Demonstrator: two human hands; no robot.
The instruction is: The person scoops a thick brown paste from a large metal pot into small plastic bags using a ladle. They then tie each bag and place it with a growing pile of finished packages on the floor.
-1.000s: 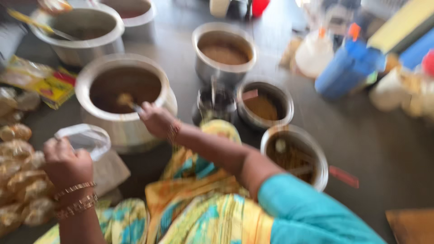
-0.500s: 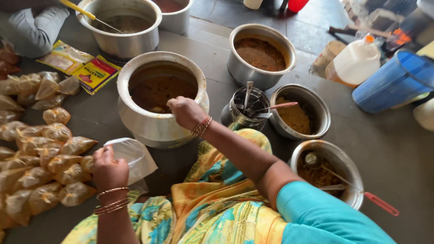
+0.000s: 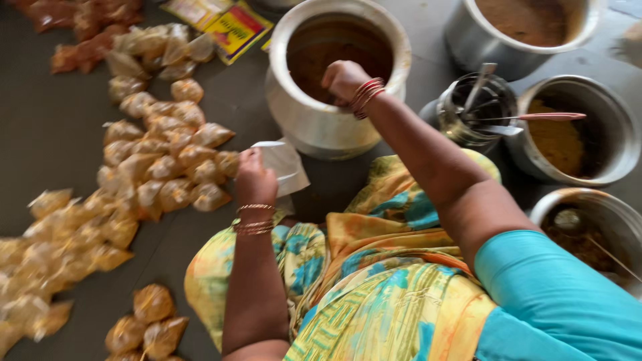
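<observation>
My right hand (image 3: pixel 344 79) is closed inside the big steel pot (image 3: pixel 321 124) of brown liquid; my left hand (image 3: pixel 254 177) grips an empty clear bag (image 3: pixel 284 164). Many filled packets (image 3: pixel 160 160) lie left; pot looks half full.

Right hand (image 3: pixel 344 79) over the metal pot (image 3: pixel 314 124) of brown liquid, left hand (image 3: pixel 255 179) on a clear bag (image 3: pixel 284 162) (filled packets (image 3: pixel 160 160) alongside).

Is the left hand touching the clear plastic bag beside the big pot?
Touching. The head view shows the left hand with its fingers closed on the edge of the clear plastic bag, held just left of the big pot.
</observation>
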